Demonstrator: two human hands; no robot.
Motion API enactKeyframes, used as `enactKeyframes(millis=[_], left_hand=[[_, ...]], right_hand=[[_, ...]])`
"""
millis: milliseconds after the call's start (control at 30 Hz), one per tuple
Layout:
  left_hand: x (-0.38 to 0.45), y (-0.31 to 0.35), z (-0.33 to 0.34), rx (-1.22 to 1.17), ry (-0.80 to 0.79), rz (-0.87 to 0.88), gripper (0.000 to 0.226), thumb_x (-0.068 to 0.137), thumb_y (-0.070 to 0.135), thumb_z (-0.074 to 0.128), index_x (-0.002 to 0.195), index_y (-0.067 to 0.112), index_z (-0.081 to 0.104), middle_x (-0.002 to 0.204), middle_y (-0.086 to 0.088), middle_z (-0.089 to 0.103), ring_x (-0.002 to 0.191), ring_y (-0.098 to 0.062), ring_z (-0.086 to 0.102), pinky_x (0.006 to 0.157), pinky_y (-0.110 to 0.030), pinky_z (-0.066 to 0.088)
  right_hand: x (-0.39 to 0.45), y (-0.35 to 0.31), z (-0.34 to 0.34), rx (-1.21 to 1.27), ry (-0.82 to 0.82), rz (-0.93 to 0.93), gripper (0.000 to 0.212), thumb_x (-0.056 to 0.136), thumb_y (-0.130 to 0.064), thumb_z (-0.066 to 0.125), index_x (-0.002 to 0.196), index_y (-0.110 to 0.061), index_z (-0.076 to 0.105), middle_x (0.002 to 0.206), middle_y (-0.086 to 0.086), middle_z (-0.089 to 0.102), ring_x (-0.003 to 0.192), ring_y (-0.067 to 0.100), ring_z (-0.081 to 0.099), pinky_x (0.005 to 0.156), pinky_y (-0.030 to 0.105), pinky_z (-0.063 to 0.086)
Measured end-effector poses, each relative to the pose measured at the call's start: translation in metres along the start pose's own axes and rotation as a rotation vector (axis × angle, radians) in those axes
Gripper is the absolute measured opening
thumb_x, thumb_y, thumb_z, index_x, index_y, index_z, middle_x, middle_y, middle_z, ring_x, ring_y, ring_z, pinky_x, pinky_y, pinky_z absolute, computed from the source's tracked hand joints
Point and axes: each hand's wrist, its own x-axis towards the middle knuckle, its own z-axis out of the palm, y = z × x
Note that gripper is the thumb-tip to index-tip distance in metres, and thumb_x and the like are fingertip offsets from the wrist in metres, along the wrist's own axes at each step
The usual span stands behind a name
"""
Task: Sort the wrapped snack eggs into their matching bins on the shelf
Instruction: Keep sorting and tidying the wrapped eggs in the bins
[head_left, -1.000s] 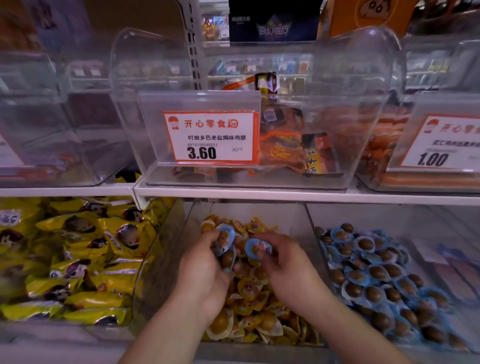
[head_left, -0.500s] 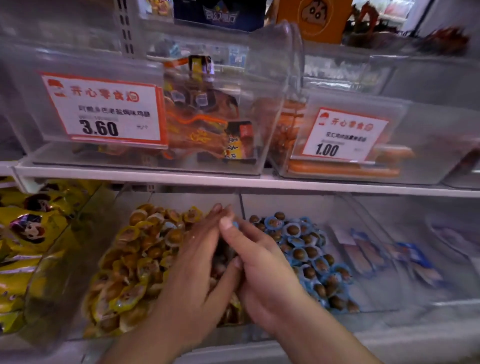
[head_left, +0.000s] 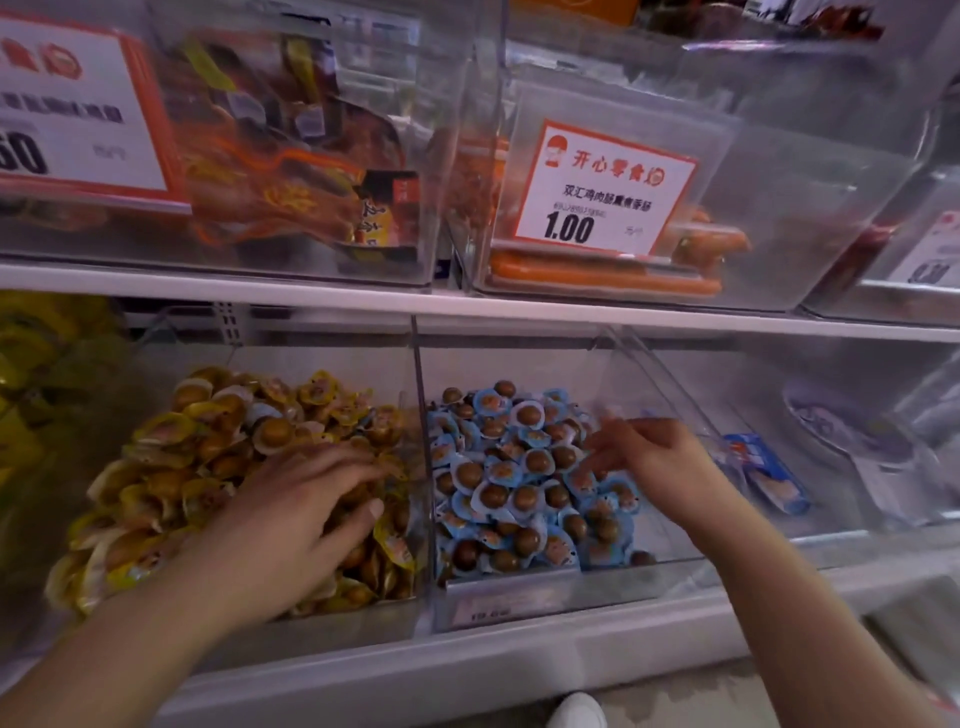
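Resting hands (head_left: 291, 499) on glossy, perhaps crinkled wrappers (head_left: 519, 467)

Left hand (head_left: 306, 499) palm down, fingers spread, relaxed. Right hand (head_left: 654, 460) extended, blurred, fingers loosely bent.

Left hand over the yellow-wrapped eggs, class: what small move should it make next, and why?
Probably search the yellow-wrapped eggs for another blue stray: the left hand rests spread on that pile, holding nothing I can see, while the right hand reaches over the blue-wrapped eggs in their own bin.
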Motion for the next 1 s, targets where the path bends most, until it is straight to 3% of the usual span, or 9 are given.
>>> enactKeyframes(millis=[167, 300, 367, 433, 567, 633, 733, 867, 1000], left_hand=[[-0.004, 0.006, -0.003, 0.22, -0.037, -0.001, 0.033, 0.092, 0.058, 0.046, 0.114, 0.04, 0.062, 0.125, 0.022, 0.052, 0.125, -0.007, 0.047, 0.109, -0.03, 0.029], [-0.023, -0.004, -0.019, 0.303, 0.03, -0.038, 0.033, 0.091, 0.057, 0.041, 0.102, 0.037, 0.065, 0.111, 0.017, 0.06, 0.114, -0.011, 0.056, 0.11, -0.033, 0.028], [-0.038, -0.015, -0.027, 0.279, 0.064, -0.075, 0.046, 0.09, 0.065, 0.031, 0.103, 0.038, 0.065, 0.107, 0.019, 0.06, 0.11, -0.009, 0.057, 0.11, -0.035, 0.03], [-0.051, -0.027, -0.032, 0.238, 0.072, -0.087, 0.053, 0.091, 0.07, 0.026, 0.108, 0.04, 0.066, 0.112, 0.021, 0.059, 0.114, -0.006, 0.054, 0.11, -0.033, 0.029], [-0.067, -0.043, -0.039, 0.196, 0.121, -0.063, 0.049, 0.096, 0.065, 0.033, 0.128, 0.039, 0.06, 0.134, 0.021, 0.051, 0.134, -0.007, 0.04, 0.115, -0.033, 0.026], [-0.07, -0.047, -0.04, 0.179, 0.19, -0.106, 0.051, 0.097, 0.061, 0.032, 0.135, 0.036, 0.055, 0.141, 0.019, 0.047, 0.14, -0.008, 0.033, 0.118, -0.033, 0.024], [-0.071, -0.049, -0.038, 0.077, 0.295, -0.178, 0.046, 0.097, 0.042, 0.037, 0.134, 0.025, 0.057, 0.136, 0.01, 0.055, 0.129, -0.017, 0.047, 0.11, -0.033, 0.038], [-0.064, -0.052, -0.036, 0.063, 0.285, -0.215, 0.039, 0.096, 0.025, 0.042, 0.131, 0.024, 0.058, 0.135, 0.008, 0.049, 0.119, -0.022, 0.049, 0.104, -0.034, 0.041], [-0.059, -0.053, -0.043, -0.094, 0.365, -0.255, 0.051, 0.091, 0.019, 0.049, 0.142, 0.028, 0.047, 0.142, 0.006, 0.045, 0.122, -0.02, 0.047, 0.103, -0.031, 0.04]], right_hand=[[-0.006, -0.012, 0.01, 0.2, 0.203, -0.21, 0.029, 0.097, -0.028, 0.054, 0.081, -0.024, 0.077, 0.076, -0.004, 0.077, 0.08, 0.014, 0.074, 0.087, 0.05, 0.057], [-0.037, -0.05, 0.046, 0.124, 0.218, -0.463, 0.024, 0.099, -0.032, 0.053, 0.086, -0.036, 0.073, 0.08, -0.022, 0.075, 0.075, -0.003, 0.07, 0.07, 0.025, 0.058], [-0.061, -0.074, 0.069, 0.117, 0.116, -0.583, 0.021, 0.097, -0.036, 0.053, 0.089, -0.042, 0.071, 0.086, -0.026, 0.072, 0.076, -0.007, 0.067, 0.061, 0.01, 0.051], [-0.071, -0.092, 0.097, 0.062, -0.021, -0.674, 0.021, 0.092, -0.035, 0.052, 0.097, -0.04, 0.072, 0.092, -0.026, 0.071, 0.085, -0.009, 0.065, 0.067, 0.005, 0.047], [-0.04, -0.124, 0.17, -0.224, -0.345, -0.637, 0.039, 0.09, -0.028, 0.053, 0.129, -0.03, 0.062, 0.123, -0.006, 0.066, 0.114, 0.01, 0.062, 0.099, 0.028, 0.05], [-0.01, -0.139, 0.205, -0.406, -0.447, -0.57, 0.044, 0.093, -0.031, 0.053, 0.136, -0.027, 0.054, 0.132, 0.006, 0.06, 0.121, 0.026, 0.058, 0.101, 0.039, 0.049], [0.02, -0.155, 0.245, -0.548, -0.53, -0.633, 0.048, 0.09, -0.037, 0.053, 0.137, -0.028, 0.052, 0.127, 0.014, 0.058, 0.115, 0.035, 0.059, 0.097, 0.043, 0.05], [0.032, -0.153, 0.271, -0.733, -0.465, -0.677, 0.05, 0.088, -0.037, 0.056, 0.138, -0.035, 0.05, 0.116, 0.01, 0.051, 0.102, 0.035, 0.059, 0.091, 0.045, 0.052], [0.03, -0.134, 0.266, -0.714, -0.38, -0.604, 0.022, 0.086, -0.032, 0.059, 0.107, -0.029, 0.065, 0.107, 0.006, 0.058, 0.101, 0.03, 0.062, 0.086, 0.04, 0.053]])
